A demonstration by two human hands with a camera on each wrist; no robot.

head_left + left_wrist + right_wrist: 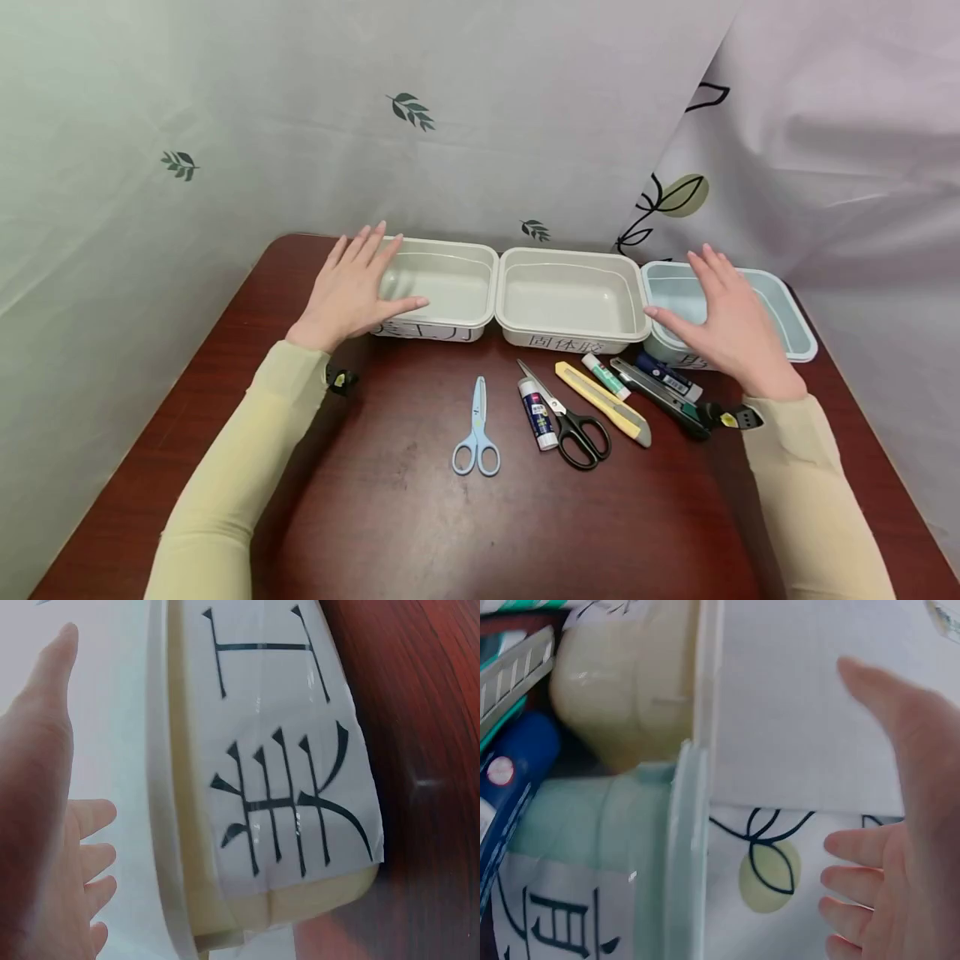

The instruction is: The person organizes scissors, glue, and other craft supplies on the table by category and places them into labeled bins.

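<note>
My left hand (348,287) hovers over the left end of the left cream bin (450,321), fingers spread and holding nothing. Over the light blue bin (798,333) on the right, my right hand (731,321) is likewise spread and holds nothing; it hides part of that bin. Between them stands a middle cream bin (573,335) with a handwritten label. In the left wrist view the thumb (52,675) points along the bin's rim. The right wrist view shows the right thumb (885,690) extended and the blue bin's side (570,817) below.
Before the bins lie light blue scissors (477,429), black-handled scissors (581,437), a dark blue glue stick (538,414), a yellow utility knife (603,402), a green-and-white glue stick (606,377), a black utility knife (663,396) and another blue glue stick (667,375). A patterned curtain (465,125) hangs behind.
</note>
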